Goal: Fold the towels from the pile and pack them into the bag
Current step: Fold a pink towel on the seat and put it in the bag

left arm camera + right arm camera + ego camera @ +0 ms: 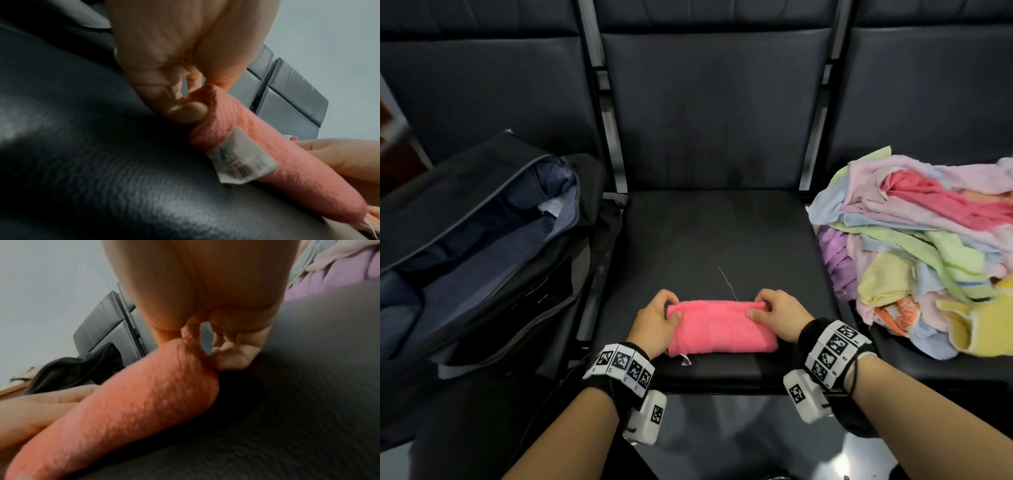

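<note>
Both hands, left (654,323) and right (777,315), pinched the folded pink towel (719,329) on the seat (722,240). Its white tag (240,160) bore a barcode; the print was unreadable.

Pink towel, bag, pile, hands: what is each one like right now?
pink towel: folded into a small bundle, lying on the middle seat.
bag: unzipped, open, on the left seat.
towel pile: unfolded, jumbled, on the right seat.
left hand: grips the towel's left end.
right hand: pinches the towel's right end.
label: sticks out from the towel's near edge.
</note>
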`<action>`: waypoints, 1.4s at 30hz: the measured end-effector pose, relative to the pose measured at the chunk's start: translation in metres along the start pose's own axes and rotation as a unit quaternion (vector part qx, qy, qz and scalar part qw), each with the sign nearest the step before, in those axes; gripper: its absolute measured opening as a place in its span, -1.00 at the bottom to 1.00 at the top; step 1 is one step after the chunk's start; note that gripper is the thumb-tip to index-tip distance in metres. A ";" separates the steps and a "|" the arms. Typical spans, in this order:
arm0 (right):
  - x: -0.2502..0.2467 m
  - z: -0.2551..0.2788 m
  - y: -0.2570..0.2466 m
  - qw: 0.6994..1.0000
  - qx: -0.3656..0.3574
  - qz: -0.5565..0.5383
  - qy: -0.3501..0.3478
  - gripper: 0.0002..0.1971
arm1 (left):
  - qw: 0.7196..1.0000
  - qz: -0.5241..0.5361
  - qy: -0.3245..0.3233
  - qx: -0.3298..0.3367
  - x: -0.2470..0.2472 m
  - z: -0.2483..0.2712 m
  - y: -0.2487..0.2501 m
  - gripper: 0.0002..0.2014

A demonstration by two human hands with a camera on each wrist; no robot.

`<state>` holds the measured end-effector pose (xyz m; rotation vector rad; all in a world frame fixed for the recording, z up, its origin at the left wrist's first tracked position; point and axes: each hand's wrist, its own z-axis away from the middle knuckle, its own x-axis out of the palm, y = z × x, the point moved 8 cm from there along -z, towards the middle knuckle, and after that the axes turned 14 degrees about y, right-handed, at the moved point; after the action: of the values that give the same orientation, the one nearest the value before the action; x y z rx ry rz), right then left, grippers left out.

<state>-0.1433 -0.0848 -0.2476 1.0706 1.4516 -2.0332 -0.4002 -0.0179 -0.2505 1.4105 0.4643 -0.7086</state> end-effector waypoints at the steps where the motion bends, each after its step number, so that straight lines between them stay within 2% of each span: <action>1: -0.003 0.001 -0.002 1.000 -0.008 0.002 -0.009 -0.81 | 1.000 -0.004 -0.003 0.009 0.000 0.001 0.002 -0.89; 5: -0.026 0.008 -0.024 0.998 -0.045 -0.046 -0.023 -0.79 | 0.999 -0.051 0.009 0.018 -0.007 0.005 0.011 -0.86; 6: -0.034 0.011 -0.036 0.995 -0.069 -0.067 -0.024 -0.78 | 0.997 -0.065 0.024 0.024 -0.012 0.007 0.015 -0.80; 8: -0.051 0.020 -0.066 0.988 -0.132 -0.084 -0.015 -0.75 | 0.996 -0.053 0.035 0.062 -0.020 0.011 0.035 -0.55; 11: -0.072 0.036 -0.111 0.972 -0.228 -0.055 0.000 -0.74 | 0.989 0.025 -0.045 0.138 -0.023 0.026 0.079 -0.21; 13: -0.081 0.046 -0.135 0.963 -0.267 -0.025 0.000 -0.74 | 0.977 0.082 -0.133 0.145 -0.017 0.040 0.102 -0.14; 15: -0.087 0.055 -0.152 0.957 -0.291 0.018 -0.001 -0.74 | 0.967 0.100 -0.183 0.146 -0.013 0.053 0.117 -0.19; 20: -0.109 0.067 -0.177 0.941 -0.328 0.086 0.002 -0.77 | 0.967 0.114 -0.168 0.152 -0.023 0.066 0.140 -0.49; 22: -0.118 0.068 -0.184 0.936 -0.343 0.081 0.013 -0.79 | 0.965 0.130 -0.172 0.150 -0.029 0.068 0.147 -0.54; 24: -0.127 0.067 -0.191 0.935 -0.354 0.014 0.030 -0.78 | 0.965 0.158 -0.151 0.145 -0.042 0.064 0.154 -0.59; 26: -0.138 0.059 -0.191 0.934 -0.335 -0.095 0.074 -0.65 | 0.964 0.198 -0.119 0.133 -0.059 0.056 0.156 -0.62; 28: -0.141 0.044 -0.185 0.941 -0.276 -0.165 0.103 -0.48 | 0.961 0.246 -0.078 0.100 -0.079 0.044 0.151 -0.62; 30: -0.126 0.028 -0.183 0.951 -0.213 -0.216 0.055 -0.36 | 0.950 0.306 -0.040 0.050 -0.100 0.032 0.141 -0.61; 34: -0.069 0.017 -0.199 0.949 -0.146 -0.259 -0.107 -0.19 | 0.912 0.407 0.032 -0.042 -0.135 0.009 0.111 -0.62; 36: -0.044 0.018 -0.218 0.938 -0.124 -0.277 -0.170 -0.24 | 0.888 0.450 0.057 -0.072 -0.149 -0.001 0.095 -0.65; 38: -0.026 0.013 -0.242 0.929 -0.120 -0.291 -0.196 -0.29 | 0.865 0.483 0.080 -0.111 -0.164 -0.012 0.075 -0.65; 42: 0.003 -0.005 -0.292 0.932 -0.131 -0.273 -0.200 -0.25 | 0.831 0.516 0.117 -0.169 -0.195 -0.035 0.034 -0.68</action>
<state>-0.3511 0.0269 -0.0753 0.1224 1.8530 -2.1451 -0.5121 0.0503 -0.0977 1.1781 -0.0423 0.4214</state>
